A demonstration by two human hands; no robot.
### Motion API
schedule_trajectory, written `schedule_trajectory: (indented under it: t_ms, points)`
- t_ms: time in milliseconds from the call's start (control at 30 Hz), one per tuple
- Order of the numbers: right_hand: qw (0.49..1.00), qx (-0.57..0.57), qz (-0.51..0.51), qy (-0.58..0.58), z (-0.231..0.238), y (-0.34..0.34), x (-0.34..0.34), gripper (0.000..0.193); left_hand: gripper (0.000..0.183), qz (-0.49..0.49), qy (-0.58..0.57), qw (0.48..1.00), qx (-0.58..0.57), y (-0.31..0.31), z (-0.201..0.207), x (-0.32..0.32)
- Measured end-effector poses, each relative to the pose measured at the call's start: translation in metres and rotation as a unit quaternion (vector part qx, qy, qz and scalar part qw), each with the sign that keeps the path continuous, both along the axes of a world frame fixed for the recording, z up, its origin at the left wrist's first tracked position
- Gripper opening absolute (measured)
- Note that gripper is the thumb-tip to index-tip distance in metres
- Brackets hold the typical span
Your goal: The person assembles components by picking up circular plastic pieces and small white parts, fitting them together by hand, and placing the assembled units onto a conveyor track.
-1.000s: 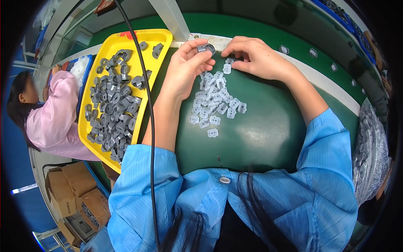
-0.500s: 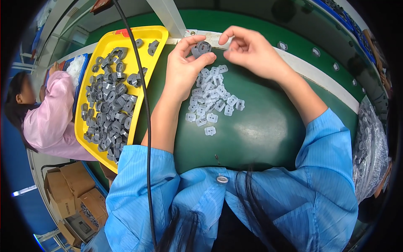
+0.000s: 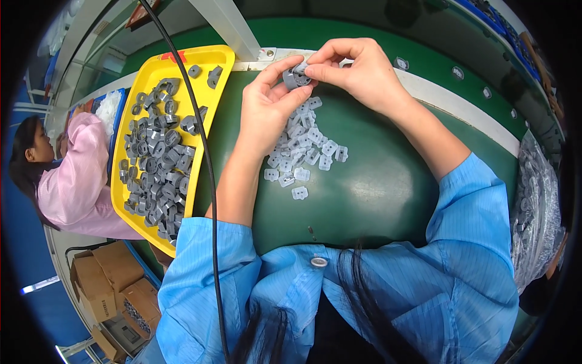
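My left hand (image 3: 262,112) is closed round a grey round plastic part (image 3: 290,79), held up over the far side of the green table. Fingers and thumb of my right hand (image 3: 362,76) pinch a small translucent plastic piece (image 3: 300,68) against the top of that part. How far the piece sits in the part is hard to make out. Just below both hands, a loose pile of similar translucent pieces (image 3: 299,145) lies on the green tabletop (image 3: 370,194). To the left, a yellow tray (image 3: 224,73) holds many grey round parts (image 3: 160,161).
A black cable (image 3: 208,151) hangs across the tray's right side. Beyond the table's white edge (image 3: 448,108), several small parts (image 3: 458,73) sit spaced along a green strip. A clear plastic bag (image 3: 536,212) is at right. Someone in pink (image 3: 82,176) sits left, above cardboard boxes (image 3: 97,279).
My right hand has moved left to meet the grey part, bringing the translucent piece onto it. My left hand has turned the part slightly. The whole view has shifted a little.
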State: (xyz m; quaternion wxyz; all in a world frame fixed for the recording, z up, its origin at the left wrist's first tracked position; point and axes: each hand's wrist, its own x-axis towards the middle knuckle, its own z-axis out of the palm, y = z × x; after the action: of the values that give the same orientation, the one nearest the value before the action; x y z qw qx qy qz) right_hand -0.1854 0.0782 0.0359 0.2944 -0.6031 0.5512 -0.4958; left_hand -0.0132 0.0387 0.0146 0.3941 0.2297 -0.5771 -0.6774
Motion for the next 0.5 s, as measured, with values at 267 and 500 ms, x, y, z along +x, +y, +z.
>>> schedule_trajectory:
  t_ms: [267,500]
  points:
    - [0.984,0.008,0.013,0.175,0.029,0.008,0.002,0.019,0.04,0.067,-0.027,0.985,-0.158,0.006,-0.005,-0.006]
    - [0.964,-0.185,-0.048,0.186,0.005,0.006,0.008,0.017,0.04,0.088,-0.007,0.978,-0.189,0.006,-0.003,-0.008]
